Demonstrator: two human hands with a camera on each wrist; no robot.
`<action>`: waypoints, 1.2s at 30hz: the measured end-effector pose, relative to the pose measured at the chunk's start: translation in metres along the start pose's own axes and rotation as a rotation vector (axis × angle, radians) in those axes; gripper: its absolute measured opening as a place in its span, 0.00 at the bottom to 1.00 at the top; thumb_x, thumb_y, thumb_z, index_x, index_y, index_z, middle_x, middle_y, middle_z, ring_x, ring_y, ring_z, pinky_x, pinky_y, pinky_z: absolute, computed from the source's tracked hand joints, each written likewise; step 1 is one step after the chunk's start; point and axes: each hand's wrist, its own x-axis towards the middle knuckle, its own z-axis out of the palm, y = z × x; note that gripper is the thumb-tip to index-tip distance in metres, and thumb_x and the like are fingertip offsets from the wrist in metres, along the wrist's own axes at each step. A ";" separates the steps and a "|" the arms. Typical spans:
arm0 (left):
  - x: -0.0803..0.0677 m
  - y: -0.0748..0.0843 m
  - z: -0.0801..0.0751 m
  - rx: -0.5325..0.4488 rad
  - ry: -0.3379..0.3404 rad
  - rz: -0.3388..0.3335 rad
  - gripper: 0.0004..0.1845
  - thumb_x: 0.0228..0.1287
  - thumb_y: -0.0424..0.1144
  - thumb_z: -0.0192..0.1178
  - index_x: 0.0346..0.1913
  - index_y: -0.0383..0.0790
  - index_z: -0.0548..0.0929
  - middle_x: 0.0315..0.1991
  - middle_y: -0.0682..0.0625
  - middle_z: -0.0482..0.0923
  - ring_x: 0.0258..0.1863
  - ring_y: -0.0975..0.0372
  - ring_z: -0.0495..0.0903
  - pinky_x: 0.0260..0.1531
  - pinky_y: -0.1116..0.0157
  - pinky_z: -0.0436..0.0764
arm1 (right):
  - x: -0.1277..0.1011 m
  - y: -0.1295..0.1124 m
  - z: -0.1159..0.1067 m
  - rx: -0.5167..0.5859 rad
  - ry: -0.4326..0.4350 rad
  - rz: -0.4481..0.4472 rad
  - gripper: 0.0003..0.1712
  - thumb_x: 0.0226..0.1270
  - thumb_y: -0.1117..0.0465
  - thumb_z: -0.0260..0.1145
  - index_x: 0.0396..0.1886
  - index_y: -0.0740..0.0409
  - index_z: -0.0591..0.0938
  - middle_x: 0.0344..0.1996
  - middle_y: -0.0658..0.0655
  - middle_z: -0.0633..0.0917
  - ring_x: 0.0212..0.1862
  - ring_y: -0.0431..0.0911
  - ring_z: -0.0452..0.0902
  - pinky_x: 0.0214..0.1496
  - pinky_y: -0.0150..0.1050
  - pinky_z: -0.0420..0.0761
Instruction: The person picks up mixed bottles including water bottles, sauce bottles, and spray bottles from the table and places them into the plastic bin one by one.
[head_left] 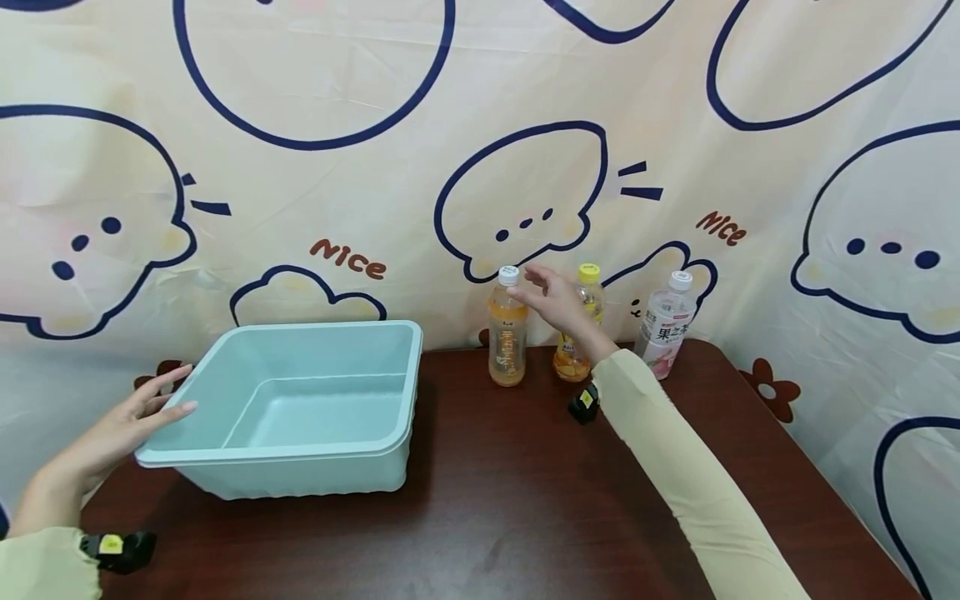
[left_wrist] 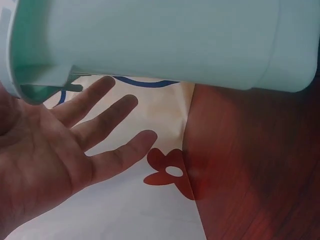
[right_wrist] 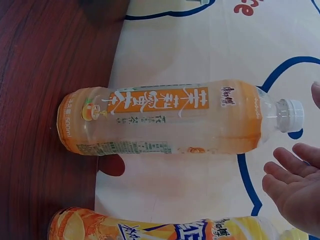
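Left hand (head_left: 123, 425) flat, fingers straight, right hand (head_left: 553, 297) raised, fingers relaxed

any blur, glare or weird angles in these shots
Head view: sharp, evenly lit, soft sheen on the table. Left wrist view: the left hand and tub are close and slightly soft. Right wrist view: turned sideways, so the upright orange bottle looks lying down; label crisp.

The tub (head_left: 300, 400) looks like smooth, matt pale plastic. The bottles (head_left: 507, 329) are clear glossy plastic with printed film labels and ribbed caps. The table (head_left: 510, 500) shows dark polished wood grain; the backdrop (head_left: 375, 167) is creased printed cloth.
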 end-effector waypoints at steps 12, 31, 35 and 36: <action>0.001 -0.007 0.002 -0.065 -0.006 0.053 0.35 0.70 0.48 0.42 0.71 0.61 0.34 0.62 0.21 0.40 0.35 0.62 0.76 0.30 0.60 0.78 | 0.011 -0.002 0.008 -0.008 0.016 -0.019 0.37 0.60 0.44 0.61 0.64 0.58 0.65 0.62 0.59 0.68 0.65 0.53 0.60 0.62 0.50 0.64; 0.008 -0.017 -0.001 -0.239 -0.069 0.040 0.33 0.71 0.44 0.43 0.68 0.72 0.39 0.61 0.27 0.39 0.32 0.58 0.80 0.30 0.58 0.80 | 0.022 0.000 0.019 0.036 0.063 -0.014 0.27 0.63 0.48 0.59 0.56 0.60 0.74 0.56 0.59 0.74 0.61 0.52 0.65 0.60 0.48 0.67; 0.009 -0.021 -0.002 -0.265 -0.072 0.041 0.32 0.71 0.43 0.43 0.67 0.74 0.41 0.58 0.36 0.45 0.31 0.57 0.80 0.30 0.58 0.80 | 0.023 -0.001 0.020 0.030 0.065 -0.009 0.25 0.64 0.48 0.58 0.54 0.60 0.75 0.55 0.59 0.75 0.60 0.52 0.67 0.58 0.48 0.69; 0.009 -0.022 -0.002 -0.280 -0.076 0.045 0.32 0.71 0.43 0.43 0.67 0.74 0.42 0.58 0.40 0.47 0.31 0.57 0.80 0.30 0.58 0.80 | 0.023 -0.002 0.020 0.029 0.065 -0.007 0.25 0.64 0.48 0.58 0.53 0.60 0.75 0.55 0.59 0.75 0.60 0.52 0.67 0.58 0.48 0.69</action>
